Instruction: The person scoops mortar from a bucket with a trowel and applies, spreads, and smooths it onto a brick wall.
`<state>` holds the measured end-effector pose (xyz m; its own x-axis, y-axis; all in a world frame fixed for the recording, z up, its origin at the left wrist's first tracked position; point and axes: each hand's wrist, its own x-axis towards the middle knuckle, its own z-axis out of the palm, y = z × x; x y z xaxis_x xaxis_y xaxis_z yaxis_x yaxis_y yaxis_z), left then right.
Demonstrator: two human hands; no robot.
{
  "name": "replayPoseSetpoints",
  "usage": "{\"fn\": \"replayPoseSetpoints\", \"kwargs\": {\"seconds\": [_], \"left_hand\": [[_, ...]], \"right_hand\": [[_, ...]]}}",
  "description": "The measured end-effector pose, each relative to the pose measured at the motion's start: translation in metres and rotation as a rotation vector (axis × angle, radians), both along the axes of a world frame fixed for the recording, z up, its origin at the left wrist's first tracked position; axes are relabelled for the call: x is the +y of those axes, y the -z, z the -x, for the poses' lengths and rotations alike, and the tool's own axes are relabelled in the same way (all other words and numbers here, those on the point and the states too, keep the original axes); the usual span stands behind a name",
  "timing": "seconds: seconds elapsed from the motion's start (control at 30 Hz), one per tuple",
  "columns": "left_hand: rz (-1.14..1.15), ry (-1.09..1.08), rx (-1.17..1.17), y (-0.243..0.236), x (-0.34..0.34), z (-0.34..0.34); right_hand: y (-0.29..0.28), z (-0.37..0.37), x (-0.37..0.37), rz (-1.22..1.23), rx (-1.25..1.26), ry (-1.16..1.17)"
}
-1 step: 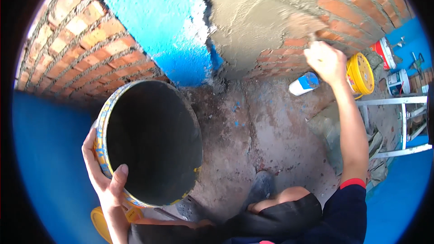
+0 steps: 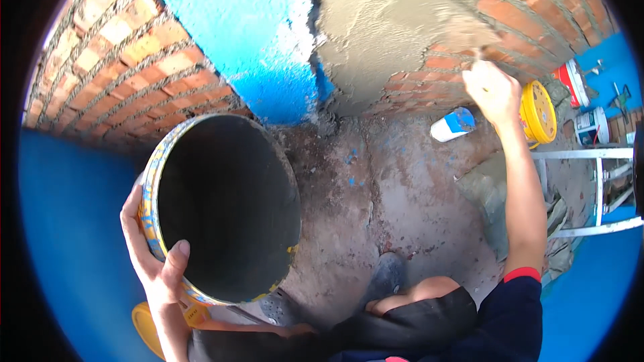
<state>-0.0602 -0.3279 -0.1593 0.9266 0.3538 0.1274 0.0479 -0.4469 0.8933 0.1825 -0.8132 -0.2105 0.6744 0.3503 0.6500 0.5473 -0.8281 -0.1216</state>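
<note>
My left hand grips the left rim of a large round bucket, its thumb over the edge and its fingers outside. The bucket is tilted, its mouth facing me; its dark inside shows little detail. My right hand is closed round the handle of a tool that looks like a trowel, its blade smeared by motion. The blade is at the far wall, where wet grey plaster meets bare brick. Which parts of the blade touch the wall I cannot tell.
A blue-and-white container and a yellow bucket stand by the wall's foot. Farther right are a red-and-white bucket, a small white tub and a metal ladder. A yellow lid lies below my left forearm.
My right hand and the trowel have shifted slightly right along the wall. My left hand stays on the bucket's rim. The view has shifted a little.
</note>
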Motion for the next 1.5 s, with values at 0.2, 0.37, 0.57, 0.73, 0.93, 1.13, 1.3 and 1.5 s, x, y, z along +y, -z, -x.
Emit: {"fn": "replayPoseSetpoints", "kwargs": {"seconds": [0.2, 0.37, 0.57, 0.73, 0.93, 1.13, 1.3, 1.5], "left_hand": [[0.003, 0.0, 0.006, 0.002, 0.001, -0.002], [-0.009, 0.017, 0.012, 0.001, 0.001, -0.002], [-0.029, -0.068, 0.035, 0.001, -0.002, -0.002], [-0.019, -0.108, 0.015, 0.006, -0.001, -0.005], [0.012, -0.114, 0.019, 0.003, -0.005, -0.009], [-0.008, -0.139, 0.028, 0.004, -0.006, -0.007], [-0.002, -0.119, 0.017, 0.005, -0.005, -0.004], [0.017, -0.139, 0.017, 0.007, -0.001, -0.002]], "right_hand": [[0.078, 0.024, 0.003, -0.206, 0.226, -0.04], [0.175, 0.034, 0.023, 0.219, 0.418, 0.138], [0.224, 0.02, 0.032, 0.288, 0.596, 0.193], [0.2, 0.007, 0.046, 0.276, 0.583, 0.255], [0.178, 0.036, 0.029, 0.059, 0.285, 0.183], [0.223, 0.084, 0.055, 0.248, 0.667, -0.005], [0.262, 0.063, 0.051, 0.281, 0.693, 0.038], [0.26, 0.046, 0.051, 0.311, 0.599, 0.091]]}}
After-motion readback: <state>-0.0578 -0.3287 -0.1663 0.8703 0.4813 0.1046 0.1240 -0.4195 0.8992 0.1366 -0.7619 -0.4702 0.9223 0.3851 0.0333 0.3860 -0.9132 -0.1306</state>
